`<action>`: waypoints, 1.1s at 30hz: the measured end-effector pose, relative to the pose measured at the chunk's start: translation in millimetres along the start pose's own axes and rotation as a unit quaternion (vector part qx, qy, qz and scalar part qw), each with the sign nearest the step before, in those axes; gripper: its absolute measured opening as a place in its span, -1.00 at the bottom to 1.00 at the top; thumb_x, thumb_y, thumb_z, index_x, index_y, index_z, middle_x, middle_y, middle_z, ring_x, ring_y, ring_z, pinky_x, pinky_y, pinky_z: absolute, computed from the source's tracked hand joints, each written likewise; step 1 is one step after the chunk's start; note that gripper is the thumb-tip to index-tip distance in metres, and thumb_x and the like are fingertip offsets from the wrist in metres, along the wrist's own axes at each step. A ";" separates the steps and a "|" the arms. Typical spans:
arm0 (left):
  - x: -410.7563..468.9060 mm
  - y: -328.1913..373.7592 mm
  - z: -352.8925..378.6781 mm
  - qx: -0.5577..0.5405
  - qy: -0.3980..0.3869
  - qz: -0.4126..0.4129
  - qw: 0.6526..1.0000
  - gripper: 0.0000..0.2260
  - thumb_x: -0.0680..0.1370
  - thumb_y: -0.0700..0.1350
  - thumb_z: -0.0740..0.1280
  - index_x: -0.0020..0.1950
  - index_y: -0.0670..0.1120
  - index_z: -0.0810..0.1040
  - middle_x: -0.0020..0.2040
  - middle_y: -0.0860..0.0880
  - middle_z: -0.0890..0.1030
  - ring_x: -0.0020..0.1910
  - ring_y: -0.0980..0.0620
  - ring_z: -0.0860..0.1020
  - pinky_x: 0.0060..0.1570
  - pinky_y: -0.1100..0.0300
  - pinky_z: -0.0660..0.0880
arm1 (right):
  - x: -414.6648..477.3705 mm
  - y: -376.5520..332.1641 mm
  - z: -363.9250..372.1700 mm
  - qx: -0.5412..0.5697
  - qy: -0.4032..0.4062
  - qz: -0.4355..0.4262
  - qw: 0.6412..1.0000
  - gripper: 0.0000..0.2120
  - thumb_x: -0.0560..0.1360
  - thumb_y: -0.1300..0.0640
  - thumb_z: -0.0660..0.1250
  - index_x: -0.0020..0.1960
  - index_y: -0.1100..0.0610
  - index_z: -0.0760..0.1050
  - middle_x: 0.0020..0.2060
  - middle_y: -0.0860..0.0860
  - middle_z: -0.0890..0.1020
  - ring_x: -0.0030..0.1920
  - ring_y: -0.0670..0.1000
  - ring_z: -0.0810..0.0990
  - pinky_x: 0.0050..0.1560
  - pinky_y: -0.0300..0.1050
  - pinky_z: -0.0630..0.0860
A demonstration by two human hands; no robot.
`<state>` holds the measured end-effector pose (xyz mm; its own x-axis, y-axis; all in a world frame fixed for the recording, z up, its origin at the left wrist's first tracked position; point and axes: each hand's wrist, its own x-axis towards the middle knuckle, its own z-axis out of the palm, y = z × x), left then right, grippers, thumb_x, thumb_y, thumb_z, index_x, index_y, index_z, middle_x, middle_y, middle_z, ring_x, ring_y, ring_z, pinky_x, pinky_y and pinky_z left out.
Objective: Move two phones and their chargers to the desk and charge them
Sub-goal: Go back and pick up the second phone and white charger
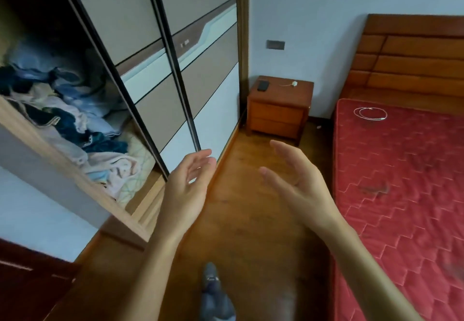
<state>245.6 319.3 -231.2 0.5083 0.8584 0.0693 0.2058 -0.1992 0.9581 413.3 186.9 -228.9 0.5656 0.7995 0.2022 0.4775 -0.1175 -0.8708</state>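
A black phone [263, 85] lies on the left of a wooden nightstand [278, 116] in the far corner. A white charger plug with a short cable [291, 84] rests on the same top, to the phone's right. A coiled white cable [370, 113] lies on the red mattress [406, 170] near its head end. My left hand [187, 185] and my right hand [296, 182] are raised in front of me over the wooden floor, palms facing each other, fingers apart, both empty and well short of the nightstand.
A wardrobe with sliding doors [160, 69] runs along the left; its open section shows piled clothes [75, 120]. A wooden headboard [411, 52] stands behind the mattress. A wall socket [275, 44] sits above the nightstand. A floor strip [251, 220] leads between wardrobe and bed.
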 end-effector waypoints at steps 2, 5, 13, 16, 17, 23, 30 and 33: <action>42.0 -3.5 4.1 -0.003 -0.017 0.008 1.000 -0.68 0.52 0.23 0.28 0.23 0.21 0.57 0.18 0.22 0.64 0.20 0.22 0.58 0.27 -0.01 0.54 | 35.1 4.1 12.2 -0.004 0.011 0.006 1.000 -0.47 0.52 -0.04 0.38 0.46 -0.10 0.33 0.41 -0.15 0.44 0.38 -0.22 0.37 0.26 -0.38 0.33; 111.6 -9.2 -3.2 -0.013 -0.033 0.015 0.999 -0.62 0.50 0.22 0.28 0.26 0.15 0.58 0.19 0.20 0.64 0.21 0.20 0.58 0.27 -0.01 0.55 | 92.1 4.1 32.0 -0.013 0.038 0.010 0.999 -0.47 0.53 0.00 0.39 0.46 -0.08 0.33 0.42 -0.13 0.44 0.41 -0.19 0.37 0.36 -0.24 0.35; 277.5 -9.8 -16.1 -0.022 -0.092 0.032 0.995 -0.72 0.57 0.15 0.31 0.25 0.16 0.59 0.19 0.17 0.65 0.22 0.15 0.59 0.29 -0.03 0.53 | 232.9 -5.4 59.4 -0.013 0.101 0.032 0.994 -0.47 0.53 0.03 0.40 0.46 -0.05 0.35 0.42 -0.13 0.45 0.41 -0.17 0.38 0.40 -0.17 0.36; 320.2 -13.9 -7.4 -0.019 -0.116 0.025 0.993 -0.75 0.61 0.11 0.30 0.27 0.15 0.58 0.20 0.18 0.64 0.24 0.17 0.57 0.31 -0.01 0.52 | 268.3 3.7 65.2 -0.020 0.106 0.047 0.993 -0.48 0.53 0.03 0.40 0.46 -0.05 0.36 0.40 -0.13 0.46 0.40 -0.19 0.38 0.32 -0.33 0.36; 334.4 -15.4 -2.8 -0.016 -0.122 0.023 0.992 -0.76 0.61 0.10 0.30 0.27 0.15 0.57 0.21 0.18 0.64 0.24 0.17 0.57 0.31 0.00 0.52 | 280.5 7.8 66.1 -0.023 0.110 0.052 0.992 -0.48 0.53 0.02 0.40 0.45 -0.06 0.37 0.40 -0.14 0.46 0.40 -0.20 0.39 0.29 -0.38 0.34; 421.2 -27.0 34.7 0.000 -0.141 0.009 0.990 -0.75 0.62 0.09 0.30 0.28 0.14 0.57 0.22 0.17 0.63 0.23 0.16 0.57 0.30 0.01 0.52 | 360.7 49.0 62.2 -0.013 0.122 0.076 0.989 -0.47 0.52 0.02 0.40 0.46 -0.06 0.36 0.40 -0.14 0.46 0.42 -0.17 0.38 0.42 -0.12 0.36; 545.1 -25.9 104.9 0.018 -0.126 0.021 0.992 -0.76 0.62 0.05 0.30 0.27 0.10 0.58 0.18 0.18 0.65 0.20 0.20 0.58 0.28 0.05 0.53 | 485.0 120.7 28.7 0.002 0.114 0.079 0.990 -0.48 0.53 -0.02 0.39 0.44 -0.13 0.33 0.40 -0.17 0.45 0.41 -0.18 0.37 0.30 -0.31 0.33; 598.6 -14.1 143.2 0.020 -0.126 0.012 0.992 -0.78 0.62 0.03 0.31 0.26 0.11 0.59 0.17 0.19 0.65 0.18 0.24 0.58 0.27 0.10 0.53 | 541.2 146.1 0.9 0.014 0.117 0.086 0.989 -0.49 0.52 -0.05 0.39 0.43 -0.17 0.34 0.38 -0.20 0.46 0.38 -0.22 0.39 0.14 -0.51 0.32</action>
<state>666.8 768.3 -243.0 0.7052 0.7088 0.0164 0.2208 -0.2415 0.9449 788.6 603.0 -247.1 0.7786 0.6102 0.1465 0.3441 -0.2200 -0.9128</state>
